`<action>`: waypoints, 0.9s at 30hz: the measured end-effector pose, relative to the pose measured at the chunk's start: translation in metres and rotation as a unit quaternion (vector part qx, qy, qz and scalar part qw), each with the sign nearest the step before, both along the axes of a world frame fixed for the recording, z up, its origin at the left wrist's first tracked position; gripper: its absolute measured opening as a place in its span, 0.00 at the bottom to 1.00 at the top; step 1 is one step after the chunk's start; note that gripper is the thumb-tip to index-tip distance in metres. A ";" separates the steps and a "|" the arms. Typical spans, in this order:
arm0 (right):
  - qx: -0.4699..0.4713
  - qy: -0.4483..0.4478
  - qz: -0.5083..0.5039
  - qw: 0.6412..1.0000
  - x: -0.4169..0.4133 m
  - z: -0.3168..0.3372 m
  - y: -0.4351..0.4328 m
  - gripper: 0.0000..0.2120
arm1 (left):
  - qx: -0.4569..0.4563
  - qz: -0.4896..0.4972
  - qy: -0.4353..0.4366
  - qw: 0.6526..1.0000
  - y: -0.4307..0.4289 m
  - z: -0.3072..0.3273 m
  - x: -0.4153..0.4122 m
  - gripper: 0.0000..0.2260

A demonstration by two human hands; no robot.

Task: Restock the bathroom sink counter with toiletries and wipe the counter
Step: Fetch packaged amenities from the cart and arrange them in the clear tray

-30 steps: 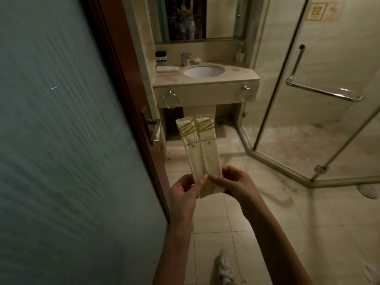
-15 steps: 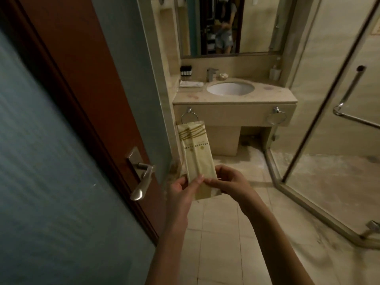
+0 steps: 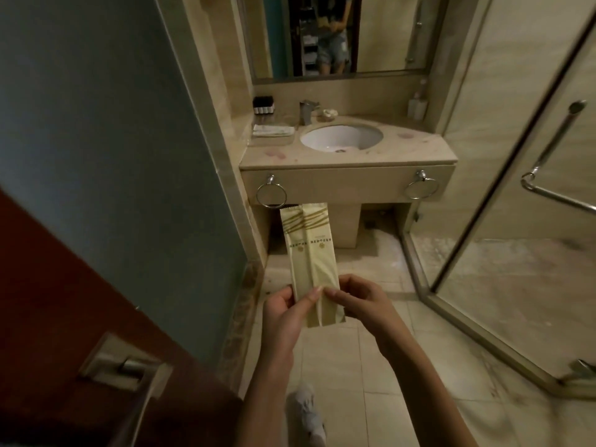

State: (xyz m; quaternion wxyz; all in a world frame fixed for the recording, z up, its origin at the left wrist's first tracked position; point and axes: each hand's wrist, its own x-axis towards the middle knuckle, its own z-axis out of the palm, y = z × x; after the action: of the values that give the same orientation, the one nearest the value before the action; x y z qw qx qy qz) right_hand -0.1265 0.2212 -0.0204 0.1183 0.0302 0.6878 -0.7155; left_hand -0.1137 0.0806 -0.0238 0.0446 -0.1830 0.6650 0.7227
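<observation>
Holding two cream sachets (image 3: 311, 256) upright in front of us, we pinch their lower ends between both hands: our left hand (image 3: 285, 312) grips the left packet with the thumb laid across its face, and our right hand (image 3: 361, 301) closes its fingertips on the right packet, the two thumbs nearly meeting. The sachets stand side by side, edges touching or slightly overlapped, each printed with gold stripes near the top and a small line of text we cannot read. Beyond them is the sink counter (image 3: 403, 153), with reddish smears on either side of the white basin (image 3: 342, 137). At its back left sit a dark box of small bottles (image 3: 263, 105) and a flat tray (image 3: 273, 130) holding what may be folded packets. A faucet (image 3: 308, 111) stands behind the basin. A dispenser bottle (image 3: 417, 104) sits at the back right. Two towel rings (image 3: 271, 193) hang from the counter's front.
</observation>
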 end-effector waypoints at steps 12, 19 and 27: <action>0.041 0.018 -0.032 0.998 -0.213 0.017 -0.014 0.07 | -0.021 -0.112 0.031 0.993 -0.025 0.007 -0.216 0.17; 0.041 0.038 -0.033 0.998 -0.322 0.020 -0.064 0.07 | -0.020 -0.092 0.027 0.995 -0.065 0.000 -0.307 0.12; 0.056 0.004 0.028 0.998 -0.410 -0.006 -0.107 0.04 | -0.020 -0.031 -0.004 0.999 -0.108 -0.024 -0.375 0.15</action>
State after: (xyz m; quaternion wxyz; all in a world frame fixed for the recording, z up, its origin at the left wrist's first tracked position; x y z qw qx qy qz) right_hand -0.5363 0.1138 -0.0267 0.1332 0.0145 0.7281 -0.6722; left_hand -0.4882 -0.0277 -0.0474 0.0660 -0.1663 0.6846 0.7066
